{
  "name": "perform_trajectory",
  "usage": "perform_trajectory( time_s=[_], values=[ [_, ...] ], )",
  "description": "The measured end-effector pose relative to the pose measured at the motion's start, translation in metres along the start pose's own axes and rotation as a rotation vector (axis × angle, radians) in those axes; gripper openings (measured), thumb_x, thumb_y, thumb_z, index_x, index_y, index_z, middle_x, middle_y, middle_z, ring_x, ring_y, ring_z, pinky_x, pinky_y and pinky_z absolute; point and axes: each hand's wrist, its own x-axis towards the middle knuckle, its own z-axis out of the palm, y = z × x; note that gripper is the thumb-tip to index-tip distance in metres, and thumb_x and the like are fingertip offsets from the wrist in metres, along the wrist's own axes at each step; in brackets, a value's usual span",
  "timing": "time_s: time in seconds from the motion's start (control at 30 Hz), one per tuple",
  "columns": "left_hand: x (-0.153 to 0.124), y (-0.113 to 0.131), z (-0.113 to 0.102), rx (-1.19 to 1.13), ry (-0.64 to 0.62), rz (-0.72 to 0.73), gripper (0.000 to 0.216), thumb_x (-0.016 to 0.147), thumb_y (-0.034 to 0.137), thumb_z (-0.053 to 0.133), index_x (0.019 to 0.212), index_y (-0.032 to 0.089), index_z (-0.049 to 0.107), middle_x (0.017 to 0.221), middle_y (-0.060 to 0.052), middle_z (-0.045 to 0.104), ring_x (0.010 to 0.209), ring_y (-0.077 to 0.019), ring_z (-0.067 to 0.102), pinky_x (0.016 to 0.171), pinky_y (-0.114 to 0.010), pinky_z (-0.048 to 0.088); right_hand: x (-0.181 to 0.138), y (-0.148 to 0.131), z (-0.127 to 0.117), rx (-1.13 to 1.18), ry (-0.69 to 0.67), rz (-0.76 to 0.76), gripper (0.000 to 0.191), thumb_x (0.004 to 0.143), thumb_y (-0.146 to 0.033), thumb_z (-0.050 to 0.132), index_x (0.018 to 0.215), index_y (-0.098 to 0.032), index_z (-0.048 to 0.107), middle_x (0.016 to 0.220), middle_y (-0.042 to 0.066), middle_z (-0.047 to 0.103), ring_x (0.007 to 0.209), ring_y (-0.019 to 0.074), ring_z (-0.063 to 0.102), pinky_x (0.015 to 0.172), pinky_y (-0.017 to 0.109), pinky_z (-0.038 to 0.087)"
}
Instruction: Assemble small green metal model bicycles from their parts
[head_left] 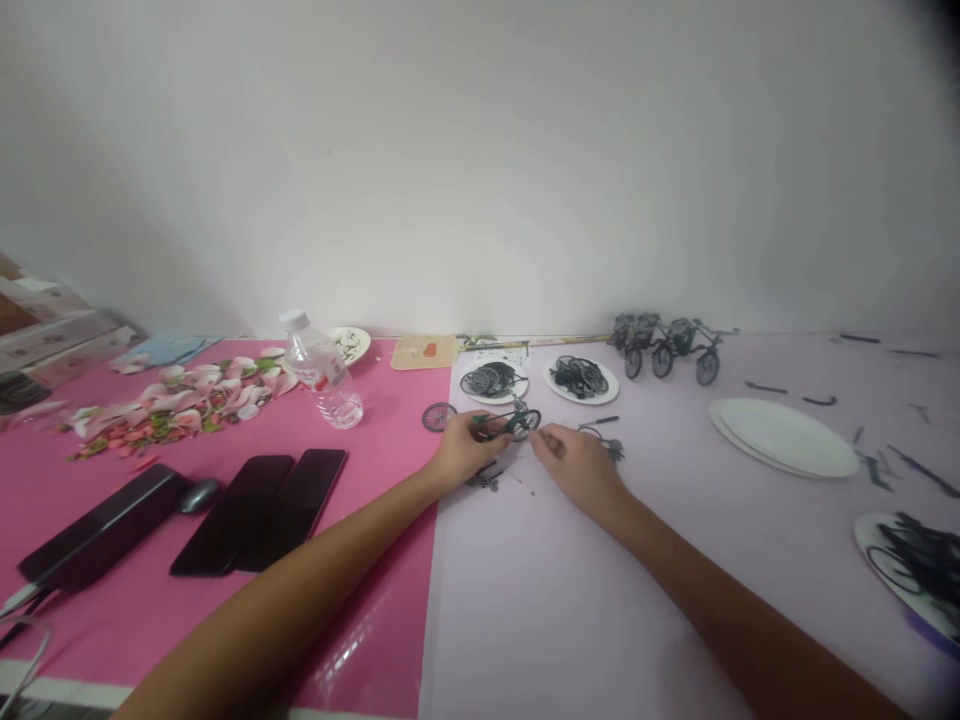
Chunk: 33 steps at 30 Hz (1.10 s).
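A small green toy bicycle (513,423) stands on the pale lilac table cover (570,600). My left hand (463,450) is closed around its rear end. My right hand (574,462) pinches at its front wheel, fingers pressed together. A loose little wheel (438,416) lies just left of my left hand. Tiny dark parts (607,440) lie beside my right hand.
Two plates of black parts (581,378) sit behind the bicycle, finished toy bicycles (667,345) farther back. Stacked white plates (784,436) lie at right, another plate of parts (911,560) at the edge. On the pink cover: water bottle (322,370), two phones (262,508), mouse (199,494), petals (172,400).
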Motion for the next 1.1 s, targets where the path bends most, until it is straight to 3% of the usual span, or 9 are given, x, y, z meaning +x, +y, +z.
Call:
perform_trajectory(
  time_s=[0.17, 0.47, 0.63, 0.77, 1.1],
  values=[
    [0.0002, -0.0021, 0.0001, 0.001, 0.005, 0.003, 0.027, 0.075, 0.030, 0.084, 0.093, 0.012, 0.077, 0.096, -0.011, 0.080, 0.084, -0.0203, 0.073, 0.079, -0.033, 0.060, 0.0013, 0.0039, 0.0035, 0.034, 0.041, -0.010, 0.020, 0.089, -0.041, 0.065, 0.079, -0.023, 0.065, 0.063, -0.001, 0.064, 0.060, 0.0176, 0.057, 0.061, 0.028, 0.037],
    [-0.0008, 0.0007, -0.0002, -0.009, 0.001, 0.001, 0.030, 0.074, 0.034, 0.086, 0.091, 0.012, 0.077, 0.094, -0.011, 0.079, 0.080, -0.0206, 0.072, 0.074, -0.033, 0.060, 0.0014, 0.0004, 0.0006, -0.027, 0.015, -0.094, 0.044, 0.101, -0.041, 0.046, 0.062, -0.022, 0.052, 0.063, 0.003, 0.063, 0.059, 0.0177, 0.052, 0.061, 0.031, 0.033],
    [-0.0008, 0.0002, 0.0002, -0.014, 0.010, -0.017, 0.033, 0.072, 0.037, 0.087, 0.092, 0.011, 0.077, 0.092, -0.011, 0.079, 0.077, -0.0200, 0.071, 0.071, -0.033, 0.060, 0.0006, 0.0016, 0.0024, 0.030, 0.041, -0.017, 0.022, 0.090, -0.041, 0.064, 0.078, -0.023, 0.066, 0.066, 0.001, 0.066, 0.063, 0.0186, 0.059, 0.061, 0.029, 0.037],
    [-0.0002, -0.0017, 0.0005, 0.000, 0.015, -0.006, 0.031, 0.074, 0.034, 0.086, 0.092, 0.011, 0.077, 0.095, -0.011, 0.079, 0.078, -0.0195, 0.072, 0.073, -0.033, 0.060, 0.0008, 0.0022, 0.0036, 0.040, 0.049, -0.013, 0.018, 0.088, -0.038, 0.065, 0.079, -0.023, 0.067, 0.065, 0.000, 0.066, 0.063, 0.0183, 0.060, 0.062, 0.028, 0.039],
    [0.0002, -0.0035, 0.0001, -0.009, -0.008, -0.012, 0.032, 0.076, 0.037, 0.085, 0.095, 0.012, 0.078, 0.098, -0.012, 0.080, 0.079, -0.0196, 0.073, 0.074, -0.033, 0.061, 0.0012, 0.0000, 0.0012, 0.006, 0.012, -0.062, 0.037, 0.099, -0.039, 0.050, 0.067, -0.023, 0.056, 0.064, 0.002, 0.064, 0.062, 0.0182, 0.056, 0.063, 0.030, 0.037]
  ],
)
